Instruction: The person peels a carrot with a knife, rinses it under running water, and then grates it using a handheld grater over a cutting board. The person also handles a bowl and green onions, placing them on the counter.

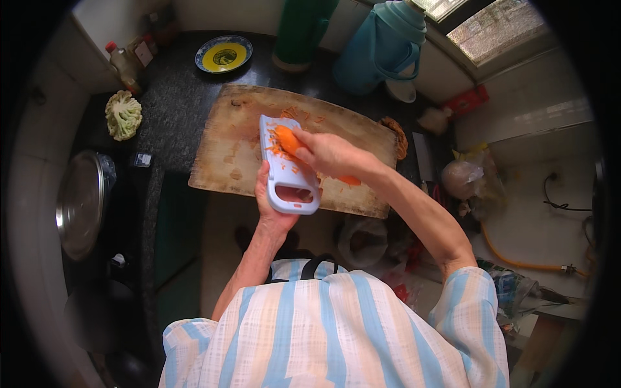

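My left hand holds a pale plastic grater from below near its handle, tilted over a wooden cutting board. In my right hand is a peeled carrot, which lies against the grater's blades. Carrot shreds cling to the grater around the blades. More shreds lie on the board beyond the grater's far end. Another orange carrot piece shows on the board beneath my right wrist, partly hidden.
A patterned plate, a green thermos and a blue thermos jug stand behind the board. Cut cauliflower and a red-capped bottle are at the left, above a metal lid. A knife blade lies at the right.
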`<state>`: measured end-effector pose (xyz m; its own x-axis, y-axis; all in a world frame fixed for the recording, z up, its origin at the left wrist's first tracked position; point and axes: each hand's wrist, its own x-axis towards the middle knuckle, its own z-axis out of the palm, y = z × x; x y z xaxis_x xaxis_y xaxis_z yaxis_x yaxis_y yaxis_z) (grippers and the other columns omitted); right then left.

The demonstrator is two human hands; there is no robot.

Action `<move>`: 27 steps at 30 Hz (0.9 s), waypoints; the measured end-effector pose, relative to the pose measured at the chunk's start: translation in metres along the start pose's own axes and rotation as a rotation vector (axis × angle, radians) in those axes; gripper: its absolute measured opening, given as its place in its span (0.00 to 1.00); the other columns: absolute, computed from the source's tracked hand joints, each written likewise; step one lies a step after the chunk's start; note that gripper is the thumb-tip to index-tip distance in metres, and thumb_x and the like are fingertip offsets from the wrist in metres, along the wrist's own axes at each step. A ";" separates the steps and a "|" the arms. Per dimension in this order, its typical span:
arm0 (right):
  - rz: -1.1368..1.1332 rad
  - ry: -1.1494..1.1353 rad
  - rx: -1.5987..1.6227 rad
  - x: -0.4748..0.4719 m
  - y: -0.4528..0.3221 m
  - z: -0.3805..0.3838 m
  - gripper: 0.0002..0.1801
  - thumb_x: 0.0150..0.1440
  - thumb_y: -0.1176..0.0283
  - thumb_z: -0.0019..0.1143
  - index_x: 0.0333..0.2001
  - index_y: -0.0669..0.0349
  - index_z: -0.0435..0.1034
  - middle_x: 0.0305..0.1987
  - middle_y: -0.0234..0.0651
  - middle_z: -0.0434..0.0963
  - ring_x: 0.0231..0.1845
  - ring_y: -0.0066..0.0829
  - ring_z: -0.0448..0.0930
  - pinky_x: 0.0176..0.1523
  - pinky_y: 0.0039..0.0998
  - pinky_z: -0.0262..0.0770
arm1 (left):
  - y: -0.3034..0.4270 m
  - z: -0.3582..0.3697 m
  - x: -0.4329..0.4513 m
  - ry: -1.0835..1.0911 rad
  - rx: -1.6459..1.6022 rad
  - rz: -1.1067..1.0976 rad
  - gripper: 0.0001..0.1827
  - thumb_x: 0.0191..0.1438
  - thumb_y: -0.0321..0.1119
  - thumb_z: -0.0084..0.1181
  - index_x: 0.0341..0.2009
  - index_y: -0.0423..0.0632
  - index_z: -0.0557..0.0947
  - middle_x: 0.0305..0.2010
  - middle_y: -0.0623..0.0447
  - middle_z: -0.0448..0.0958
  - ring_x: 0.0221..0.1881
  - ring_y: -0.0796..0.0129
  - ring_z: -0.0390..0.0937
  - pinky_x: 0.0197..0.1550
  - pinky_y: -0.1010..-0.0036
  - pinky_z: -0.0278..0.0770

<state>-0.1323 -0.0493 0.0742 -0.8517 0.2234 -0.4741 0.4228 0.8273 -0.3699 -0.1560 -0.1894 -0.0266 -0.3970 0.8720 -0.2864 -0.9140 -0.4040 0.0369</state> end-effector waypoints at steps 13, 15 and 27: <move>-0.025 0.072 0.445 0.025 0.028 0.015 0.24 0.62 0.59 0.41 0.57 0.59 0.59 0.38 0.45 0.76 0.40 0.35 0.78 0.42 0.35 0.73 | -0.014 0.007 -0.010 -0.026 0.026 -0.013 0.36 0.51 0.61 0.49 0.57 0.51 0.66 0.52 0.46 0.70 0.48 0.52 0.72 0.48 0.51 0.71; -0.050 0.101 0.311 0.008 0.040 0.023 0.25 0.61 0.60 0.42 0.59 0.59 0.57 0.39 0.44 0.76 0.40 0.33 0.78 0.43 0.34 0.73 | -0.016 0.004 -0.013 -0.042 0.004 -0.044 0.36 0.52 0.61 0.48 0.58 0.51 0.65 0.52 0.44 0.71 0.48 0.51 0.72 0.46 0.49 0.72; -0.002 -0.078 0.507 -0.062 0.024 -0.004 0.26 0.62 0.61 0.39 0.62 0.58 0.55 0.35 0.43 0.75 0.26 0.29 0.77 0.26 0.29 0.74 | -0.024 0.005 -0.010 0.006 0.006 0.032 0.33 0.54 0.61 0.44 0.58 0.55 0.67 0.49 0.49 0.72 0.47 0.53 0.72 0.42 0.51 0.74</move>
<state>-0.0707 -0.0415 0.0982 -0.8354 0.1668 -0.5237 0.5344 0.4695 -0.7029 -0.1309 -0.1870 -0.0203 -0.4257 0.8568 -0.2911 -0.9013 -0.4302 0.0520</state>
